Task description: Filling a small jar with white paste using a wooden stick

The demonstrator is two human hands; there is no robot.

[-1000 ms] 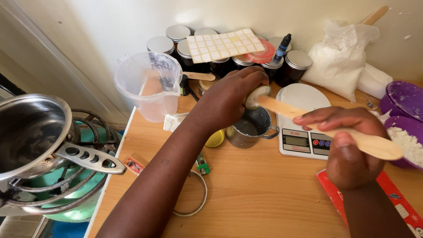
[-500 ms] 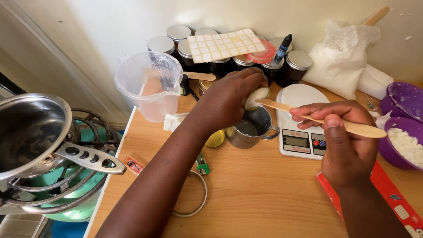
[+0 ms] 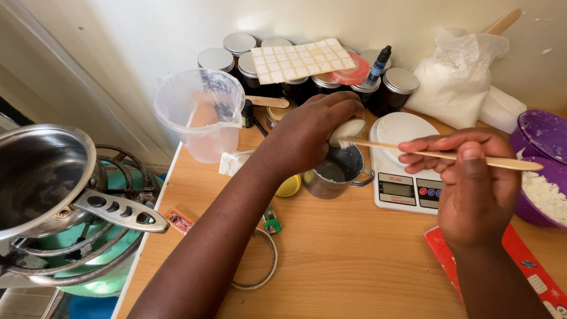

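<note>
1. Left hand (image 3: 310, 133): fingers curled tight around a small round tin (image 3: 347, 131), tilted, open mouth turned toward the right, held just above a metal cup (image 3: 335, 172).
2. Right hand (image 3: 469, 183): fingers pinched shut on a long wooden stick (image 3: 437, 155), thumb on top, held almost level, far tip touching the whitish filling in the tin's mouth.
3. Metal cup: upright on the wooden table (image 3: 354, 266), whitish smears inside, handle toward a white kitchen scale (image 3: 407, 171) just beside it.
4. Behind the hands: clear plastic jug (image 3: 198, 121), dark jars with silver lids (image 3: 401, 88), a sheet of pale labels (image 3: 301, 59) lying across several lids, a white bag of powder (image 3: 458, 88).
5. Far right: purple bowl (image 3: 540, 195) with white flakes.
6. Far left: steel pot (image 3: 41, 171) on a gas burner (image 3: 88, 266).
</note>
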